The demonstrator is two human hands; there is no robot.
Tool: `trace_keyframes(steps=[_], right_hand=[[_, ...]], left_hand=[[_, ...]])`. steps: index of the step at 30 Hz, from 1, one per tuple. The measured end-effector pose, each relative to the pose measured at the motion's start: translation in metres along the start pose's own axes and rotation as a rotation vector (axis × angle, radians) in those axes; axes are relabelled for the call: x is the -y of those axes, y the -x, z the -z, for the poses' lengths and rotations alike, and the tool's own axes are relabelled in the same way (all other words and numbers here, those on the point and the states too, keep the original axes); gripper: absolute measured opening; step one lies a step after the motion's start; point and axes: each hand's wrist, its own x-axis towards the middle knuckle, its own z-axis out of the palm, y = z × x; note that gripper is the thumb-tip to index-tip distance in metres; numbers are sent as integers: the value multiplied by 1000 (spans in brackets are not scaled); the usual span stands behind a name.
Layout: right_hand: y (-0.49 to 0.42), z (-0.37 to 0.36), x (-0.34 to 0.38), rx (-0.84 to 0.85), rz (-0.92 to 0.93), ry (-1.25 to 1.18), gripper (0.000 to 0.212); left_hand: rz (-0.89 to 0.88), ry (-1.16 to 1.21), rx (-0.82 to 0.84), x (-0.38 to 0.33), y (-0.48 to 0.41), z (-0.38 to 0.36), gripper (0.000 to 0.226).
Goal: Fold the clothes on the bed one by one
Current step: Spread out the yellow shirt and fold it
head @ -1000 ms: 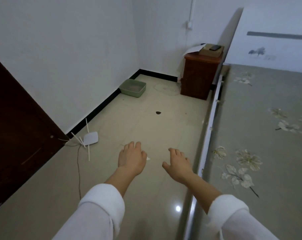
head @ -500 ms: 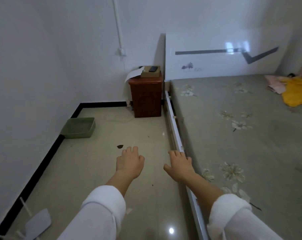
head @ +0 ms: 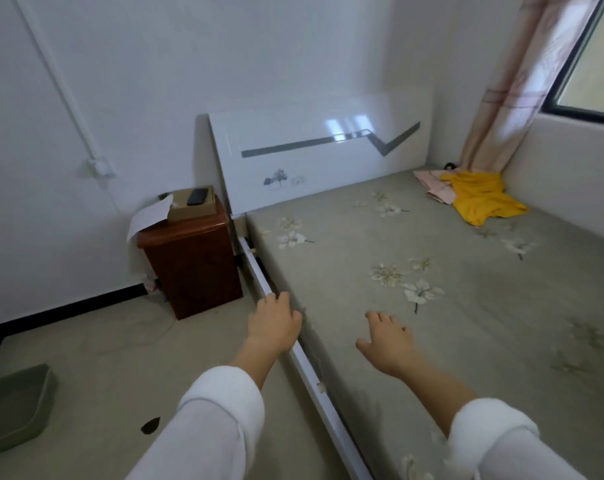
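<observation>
While both hands held nothing, fingers relaxed, the left hand (head: 274, 322) was over the bed rail (head: 259, 273) and the right hand (head: 387, 341) over the mattress (head: 473, 327). The yellow garment (head: 484, 199) lay crumpled, overlapping the pink garment (head: 432, 184), in the bed's far corner beside the curtain (head: 511, 91), well apart from both hands.

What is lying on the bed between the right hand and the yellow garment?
Head view: only the flower-printed sheet between right hand and yellow garment; nothing lies on it.
</observation>
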Motion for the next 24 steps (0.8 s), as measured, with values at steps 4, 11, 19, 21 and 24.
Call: trace_keyframes(steps=[4, 11, 19, 21, 24], right_hand=[[-85, 25, 2, -3, -56, 2, 56], [-220, 56, 9, -25, -178, -45, 59], [-413, 61, -9, -77, -456, -201, 59], [-445, 60, -14, -68, -545, -237, 60], [-487, 55, -19, -77, -684, -304, 60]], left_hand=[[-60, -9, 71, -8, -100, 7, 41], [-130, 25, 186, 1, -253, 0, 47], [-382, -88, 286, -2, -501, -16, 48], [-448, -116, 318, -7, -553, -18, 48], [-542, -185, 355, -20, -632, -23, 47]])
